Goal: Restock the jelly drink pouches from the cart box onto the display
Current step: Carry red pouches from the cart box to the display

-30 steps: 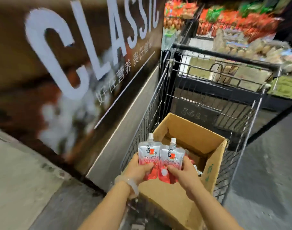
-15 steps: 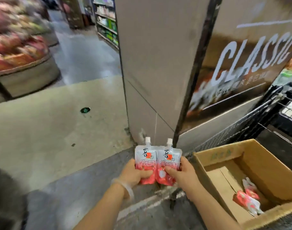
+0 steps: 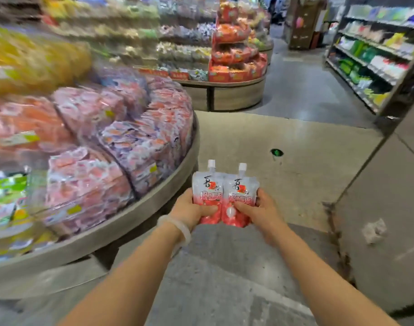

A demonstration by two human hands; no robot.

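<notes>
Head view: I see my left hand [image 3: 193, 211] and right hand [image 3: 260, 211] each gripping one upright jelly drink pouch [image 3: 208, 196], side by side. Left of my hands curves the round display [image 3: 140, 208], already heaped; these pouches remain unplaced.

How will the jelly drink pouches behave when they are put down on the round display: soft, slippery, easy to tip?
The jelly drink pouches look like glossy film, so they may slide in the left hand and right hand. They bulge at the base, so probably soft and fairly heavy for their size. The narrow capped spouts suggest they would tip on the round display unless leaned against neighbours.
</notes>
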